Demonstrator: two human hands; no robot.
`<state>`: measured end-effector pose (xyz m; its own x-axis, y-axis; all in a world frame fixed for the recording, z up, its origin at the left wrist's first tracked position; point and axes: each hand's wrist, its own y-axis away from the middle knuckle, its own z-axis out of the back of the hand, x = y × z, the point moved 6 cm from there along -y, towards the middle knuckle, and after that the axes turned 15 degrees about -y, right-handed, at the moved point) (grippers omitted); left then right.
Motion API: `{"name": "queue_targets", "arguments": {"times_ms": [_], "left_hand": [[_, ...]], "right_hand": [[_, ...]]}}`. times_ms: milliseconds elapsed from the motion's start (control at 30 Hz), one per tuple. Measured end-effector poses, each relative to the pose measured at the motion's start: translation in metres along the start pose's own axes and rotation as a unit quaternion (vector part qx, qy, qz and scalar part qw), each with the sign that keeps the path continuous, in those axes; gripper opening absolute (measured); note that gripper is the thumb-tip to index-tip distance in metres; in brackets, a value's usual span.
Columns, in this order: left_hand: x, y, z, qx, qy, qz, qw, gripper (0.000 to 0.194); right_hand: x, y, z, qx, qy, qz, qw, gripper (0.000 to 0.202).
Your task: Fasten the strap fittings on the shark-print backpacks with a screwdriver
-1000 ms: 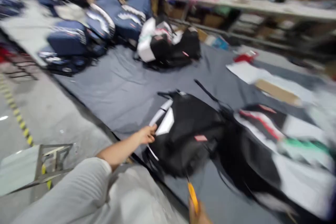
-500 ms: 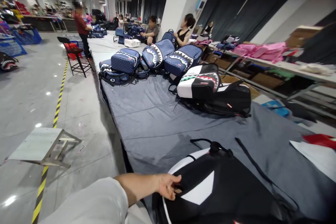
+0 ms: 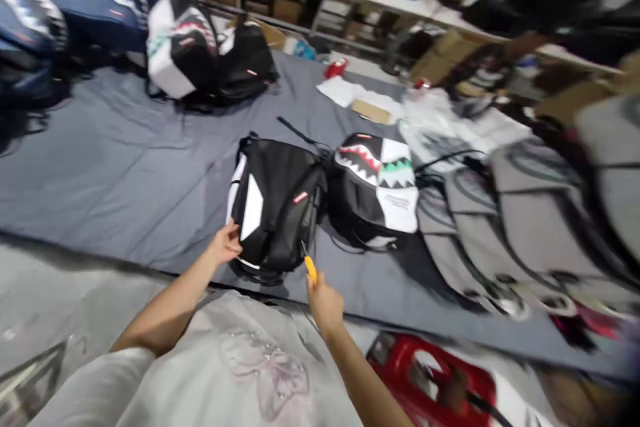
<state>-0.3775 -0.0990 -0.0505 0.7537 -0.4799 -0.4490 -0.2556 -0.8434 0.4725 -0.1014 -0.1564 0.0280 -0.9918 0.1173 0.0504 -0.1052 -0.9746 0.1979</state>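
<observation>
A black backpack with white panels [image 3: 277, 203] lies on the grey cloth-covered table [image 3: 130, 173] in front of me. My left hand [image 3: 225, 245] grips its lower left edge. My right hand [image 3: 324, 299] holds a small yellow-handled tool [image 3: 311, 267] whose tip touches the backpack's lower right side. A shark-mouth backpack [image 3: 380, 190] in black and white lies right beside it.
Grey bags [image 3: 520, 220] are stacked to the right. Another shark-mouth backpack [image 3: 183, 47] and a black bag [image 3: 245, 67] sit further back, with blue backpacks [image 3: 75, 0] at far left. Papers and cardboard [image 3: 365, 100] lie behind. A red object [image 3: 430, 373] stands by my right side.
My view swung from looking up across the hall down to the table. My left hand stays on the black backpack's edge; my right hand with the yellow tool has come back into view.
</observation>
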Motion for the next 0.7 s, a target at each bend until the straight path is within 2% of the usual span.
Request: {"name": "queue_targets", "arguments": {"times_ms": [100, 233, 400, 600, 700], "left_hand": [[-0.002, -0.012, 0.002, -0.010, 0.001, 0.008, 1.000, 0.034], [-0.009, -0.005, 0.004, -0.030, -0.012, -0.008, 0.999, 0.039], [-0.013, -0.003, -0.004, -0.039, -0.041, -0.011, 0.998, 0.040], [-0.015, 0.004, -0.013, -0.007, -0.101, -0.005, 0.995, 0.022], [-0.016, 0.005, -0.016, 0.025, -0.123, -0.035, 0.991, 0.026]], "right_hand": [[-0.012, 0.004, -0.002, -0.002, -0.029, -0.018, 0.999, 0.032], [-0.007, 0.007, 0.002, -0.005, -0.056, -0.014, 0.998, 0.030], [-0.010, 0.019, 0.006, 0.013, -0.072, -0.021, 0.997, 0.031], [-0.013, 0.018, 0.001, 0.043, -0.064, -0.061, 0.995, 0.036], [-0.009, 0.008, 0.002, 0.049, -0.062, -0.068, 0.994, 0.037]]}}
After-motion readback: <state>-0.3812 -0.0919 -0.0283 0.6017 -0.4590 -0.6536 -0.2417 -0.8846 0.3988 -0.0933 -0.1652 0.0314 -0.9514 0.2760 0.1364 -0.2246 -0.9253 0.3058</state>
